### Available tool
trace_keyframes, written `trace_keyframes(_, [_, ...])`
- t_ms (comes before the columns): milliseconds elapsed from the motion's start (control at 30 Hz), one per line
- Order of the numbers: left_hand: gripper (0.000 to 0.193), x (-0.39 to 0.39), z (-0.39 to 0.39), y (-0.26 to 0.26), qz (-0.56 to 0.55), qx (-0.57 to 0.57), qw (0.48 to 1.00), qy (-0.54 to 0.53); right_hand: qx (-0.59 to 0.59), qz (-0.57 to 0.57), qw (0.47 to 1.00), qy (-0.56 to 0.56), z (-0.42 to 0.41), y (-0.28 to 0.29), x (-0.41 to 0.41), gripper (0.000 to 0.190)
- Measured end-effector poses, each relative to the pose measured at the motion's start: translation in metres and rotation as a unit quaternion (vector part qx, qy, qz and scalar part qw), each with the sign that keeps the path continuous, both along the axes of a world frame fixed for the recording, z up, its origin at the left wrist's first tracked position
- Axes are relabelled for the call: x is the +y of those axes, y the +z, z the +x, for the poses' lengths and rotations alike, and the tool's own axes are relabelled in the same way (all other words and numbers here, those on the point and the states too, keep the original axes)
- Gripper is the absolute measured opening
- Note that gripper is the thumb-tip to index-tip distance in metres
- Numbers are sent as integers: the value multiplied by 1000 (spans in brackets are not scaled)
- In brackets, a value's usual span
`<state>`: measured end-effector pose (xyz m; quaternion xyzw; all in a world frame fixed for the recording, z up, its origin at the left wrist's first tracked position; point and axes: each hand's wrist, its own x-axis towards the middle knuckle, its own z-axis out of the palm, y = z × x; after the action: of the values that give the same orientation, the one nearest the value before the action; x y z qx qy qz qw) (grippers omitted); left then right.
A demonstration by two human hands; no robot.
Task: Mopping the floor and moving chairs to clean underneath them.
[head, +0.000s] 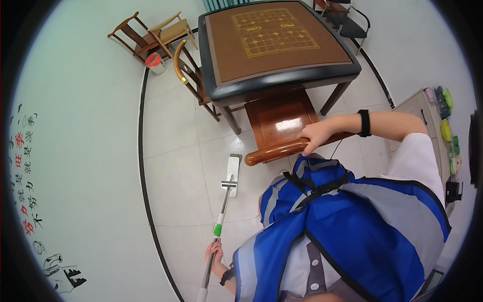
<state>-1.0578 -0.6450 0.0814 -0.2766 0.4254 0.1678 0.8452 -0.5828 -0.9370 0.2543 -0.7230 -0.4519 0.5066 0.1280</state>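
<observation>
My left hand [215, 252], low in the head view, is closed around the metal pole of a flat mop [209, 264]. The mop's white flat head [233, 166] lies on the tiled floor, left of a wooden chair. My right hand [319, 132] grips the rounded top rail of that polished wooden chair [283, 119], whose seat reaches partly under the table edge. Both wrists wear black bands. A green collar [217, 229] sits on the mop pole above my left hand.
A game table [279, 77] with a brown printed top stands ahead. Another chair [196, 81] is at its left side; two more chairs [141, 39] and a lidded bin [155, 63] stand by the left wall. A cabinet [415, 113] with items is at right.
</observation>
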Motion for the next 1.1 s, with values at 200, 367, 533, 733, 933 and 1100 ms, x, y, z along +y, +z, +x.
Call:
trace_keyframes(200, [37, 20, 4, -1, -9, -9, 999, -43, -281, 198, 938, -46, -39, 28, -11, 34])
trace_keyframes(367, [36, 48, -18, -29, -19, -60, 992, -106, -381, 302, 866, -119, -19, 66, -71, 22])
trace_keyframes(533, [36, 66, -34, -50, -1, -76, 985, -156, -365, 224, 747, -509, 29, 110, -193, 19])
trace_keyframes(733, [39, 70, -34, -59, 24, -66, 984, -164, -150, -76, 789, -591, -13, 28, -173, 27])
trace_keyframes(933, [38, 61, -14, -41, 7, -43, 986, -158, -206, 22, 757, -620, 27, 18, -217, 18])
trace_keyframes(1100, [36, 50, 2, -32, 43, 1, 985, -170, -543, -172, 666, -482, 90, -1, -328, 15])
